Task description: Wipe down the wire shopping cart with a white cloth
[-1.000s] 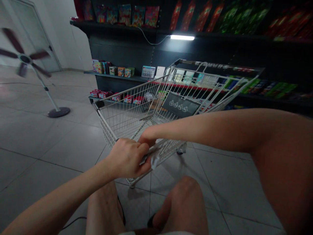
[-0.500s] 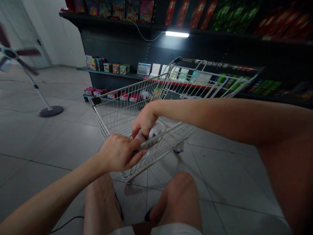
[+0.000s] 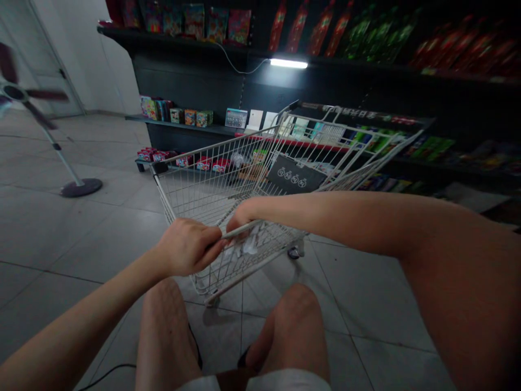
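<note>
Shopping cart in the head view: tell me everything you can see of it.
The shopping cart is a pale wire-mesh basket on casters, standing on a tiled floor. A dark panel with round white icons shows at its far part. The left hand and right hand hold its near top rail; something white and crumpled lies inside.

**Shopping cart (image 3: 195, 184):** wire walls all round; the way in is from above, over the rim. **Near rim:** occupied by the left grip (image 3: 187, 247) and, just beside it, the right grip (image 3: 240, 216). **Inside, behind near rim:** crumpled white item (image 3: 250, 243), with open basket space beyond. **Left of cart:** open tile floor (image 3: 93, 233), up to the fan stand (image 3: 81, 187). **Past far end:** low shelf (image 3: 179, 124). **Below near end:** knees (image 3: 297, 320).
</note>
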A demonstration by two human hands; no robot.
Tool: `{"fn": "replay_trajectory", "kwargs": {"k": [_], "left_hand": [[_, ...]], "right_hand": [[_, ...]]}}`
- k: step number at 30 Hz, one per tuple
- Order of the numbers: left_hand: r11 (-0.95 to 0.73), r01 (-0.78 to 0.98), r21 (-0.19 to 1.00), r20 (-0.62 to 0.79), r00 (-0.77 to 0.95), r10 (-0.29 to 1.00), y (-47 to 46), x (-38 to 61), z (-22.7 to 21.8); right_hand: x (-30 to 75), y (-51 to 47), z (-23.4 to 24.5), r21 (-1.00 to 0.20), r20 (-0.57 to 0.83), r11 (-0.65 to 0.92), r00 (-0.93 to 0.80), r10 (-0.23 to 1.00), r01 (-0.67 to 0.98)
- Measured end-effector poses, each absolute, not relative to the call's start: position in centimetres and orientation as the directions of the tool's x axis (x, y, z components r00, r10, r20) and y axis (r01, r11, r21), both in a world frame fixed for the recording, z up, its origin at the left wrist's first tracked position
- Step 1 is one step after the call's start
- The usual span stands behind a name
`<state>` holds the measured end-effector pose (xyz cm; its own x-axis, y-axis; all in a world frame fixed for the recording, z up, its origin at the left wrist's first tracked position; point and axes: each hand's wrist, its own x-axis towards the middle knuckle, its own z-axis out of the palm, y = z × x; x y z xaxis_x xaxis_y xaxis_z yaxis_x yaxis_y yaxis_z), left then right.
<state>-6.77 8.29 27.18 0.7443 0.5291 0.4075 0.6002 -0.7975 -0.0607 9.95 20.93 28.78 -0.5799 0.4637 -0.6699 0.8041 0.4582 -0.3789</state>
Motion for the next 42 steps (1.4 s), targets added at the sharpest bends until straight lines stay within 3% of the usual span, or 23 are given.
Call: {"fn": "replay_trajectory", "kwargs": {"k": [3, 7, 9, 11, 13, 15, 17, 19, 23, 26, 31, 33, 36, 38, 42], "left_hand": [[-0.808, 0.587, -0.053, 0.409, 0.751, 0.519, 8.3, -6.9, 27.2], [-0.805, 0.592, -0.042, 0.399, 0.749, 0.530, 8.4, -7.3, 27.2], [-0.796, 0.604, -0.045, 0.378, 0.748, 0.545, 8.4, -7.5, 27.2], [-0.789, 0.613, -0.053, 0.357, 0.749, 0.558, 8.5, -7.7, 27.1], [-0.786, 0.615, -0.057, 0.347, 0.751, 0.562, 8.6, -7.9, 27.1], [-0.786, 0.616, -0.055, 0.348, 0.750, 0.563, 8.7, -8.2, 27.2], [-0.784, 0.619, -0.051, 0.345, 0.748, 0.568, 8.9, -8.4, 27.2], [-0.775, 0.630, -0.048, 0.332, 0.742, 0.582, 9.2, -8.7, 27.2], [-0.755, 0.654, -0.042, 0.268, 0.735, 0.622, 9.6, -9.5, 27.4], [-0.751, 0.659, -0.033, 0.156, 0.746, 0.647, 9.6, -9.9, 28.4], [-0.570, 0.810, -0.139, -0.069, 0.566, 0.821, 8.7, -6.3, 30.3], [-0.457, 0.873, -0.170, -0.008, 0.462, 0.887, 8.3, -3.7, 30.5], [-0.367, 0.925, -0.101, 0.086, 0.375, 0.923, 8.2, -0.7, 30.0], [-0.392, 0.917, -0.072, 0.118, 0.398, 0.910, 8.5, -0.1, 29.5], [-0.454, 0.891, -0.012, 0.098, 0.453, 0.886, 9.5, -1.1, 29.1]], "right_hand": [[11.1, 21.0, 29.3, -0.363, -0.733, 0.357, -0.500, 0.461, 0.861], [12.7, 23.2, 28.1, -0.398, -0.361, 0.415, -0.556, 0.749, 0.818], [12.8, 23.7, 26.5, -0.409, -0.182, 0.492, -0.596, 0.782, 0.769], [12.8, 23.7, 25.8, -0.408, -0.112, 0.555, -0.643, 0.757, 0.725], [12.9, 23.3, 27.0, -0.406, -0.144, 0.511, -0.606, 0.783, 0.757], [13.2, 22.4, 29.7, -0.411, -0.291, 0.346, -0.481, 0.827, 0.844], [13.4, 21.3, 32.0, -0.395, -0.521, 0.169, -0.372, 0.768, 0.903], [13.2, 20.0, 32.9, -0.388, -0.658, 0.075, -0.333, 0.676, 0.919], [12.8, 19.0, 32.6, -0.420, -0.714, 0.036, -0.354, 0.604, 0.907], [13.9, 19.6, 34.3, -0.442, -0.726, 0.101, -0.422, 0.543, 0.891], [14.0, 18.3, 36.2, -0.460, -0.569, 0.384, -0.598, 0.564, 0.800], [13.0, 17.1, 35.1, -0.419, -0.490, 0.517, -0.665, 0.564, 0.746], [13.7, 16.2, 33.7, -0.305, -0.323, 0.690, -0.752, 0.574, 0.657], [16.5, 16.3, 33.6, -0.232, -0.251, 0.721, -0.757, 0.604, 0.653], [22.4, 15.9, 33.9, -0.159, -0.023, 0.601, -0.612, 0.791, 0.783]]}}
